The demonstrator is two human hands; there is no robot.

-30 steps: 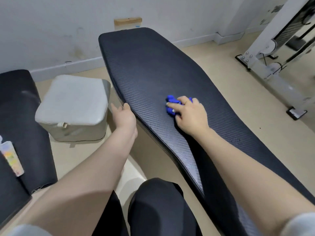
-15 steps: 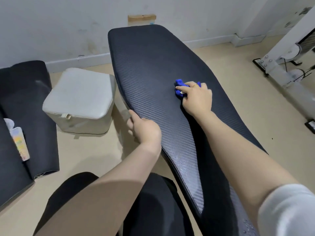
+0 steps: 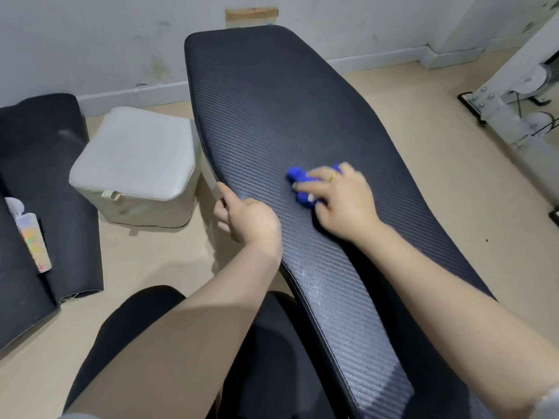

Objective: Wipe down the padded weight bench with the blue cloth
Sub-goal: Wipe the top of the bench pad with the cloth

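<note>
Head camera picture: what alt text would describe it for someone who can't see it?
A person's right hand presses a bunched blue cloth onto a black padded weight bench, while the left hand grips the bench's left edge. A pale cushioned box sits on the beige floor to the left.

Black bench (image 3: 272,116) with fine diagonal ribbing, bright blue cloth (image 3: 298,184), pale grey box (image 3: 136,158), beige floor (image 3: 453,164), black mats (image 3: 45,164)

The padded weight bench (image 3: 272,116) is long, black and weave-textured, running from near right to the far wall. A bunched blue cloth (image 3: 298,176) lies mid-pad, partly covered.
</note>
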